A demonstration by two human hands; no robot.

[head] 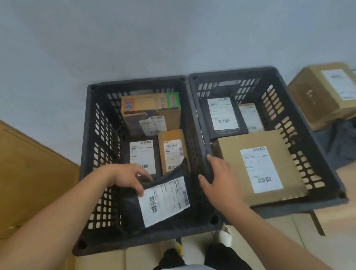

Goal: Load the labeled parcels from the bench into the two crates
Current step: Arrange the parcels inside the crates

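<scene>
Two black slotted crates stand side by side, the left crate (88, 147) and the right crate (304, 135). My left hand (128, 179) grips a black poly-bag parcel with a white label (163, 201) inside the near end of the left crate. Behind it lie a small brown box (172, 151), a dark parcel with a label (142, 155) and a printed carton (151, 108). My right hand (220, 179) rests with straight fingers on the wall between the crates. The right crate holds a flat brown box (259, 165), a black parcel (223, 115) and another brown parcel (251, 116).
A brown labeled box (331, 91) sits outside, to the right of the crates, on dark bags (352, 142). A large cardboard sheet (14, 179) lies at the left. A grey wall rises behind the crates. My shoes and legs are just below them.
</scene>
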